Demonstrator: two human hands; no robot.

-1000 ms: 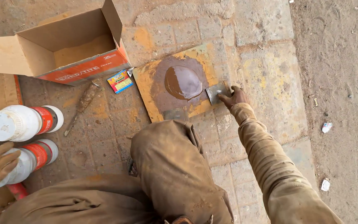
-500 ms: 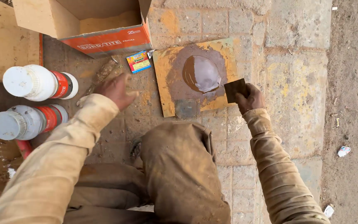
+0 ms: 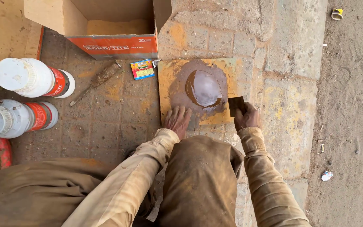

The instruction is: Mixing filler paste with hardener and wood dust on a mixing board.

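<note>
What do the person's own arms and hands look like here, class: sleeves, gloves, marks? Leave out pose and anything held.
Both arms wear long, loose tan sleeves, creased and smudged with dust and brownish stains, ending in buttonless-looking cuffs at the wrists. The left hand and right hand are bare, without gloves, and look grimy.

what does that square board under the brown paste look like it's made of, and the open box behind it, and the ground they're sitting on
The square board looks like thin plywood or hardboard, though it could be stiff card: flat, yellow-stained, with matte worn edges. The open box is corrugated cardboard, with plain tan flaps and an orange printed front. The ground is paving block, likely concrete or stone: grey, rough, with visible joints. The left hand rests on the board.
</note>
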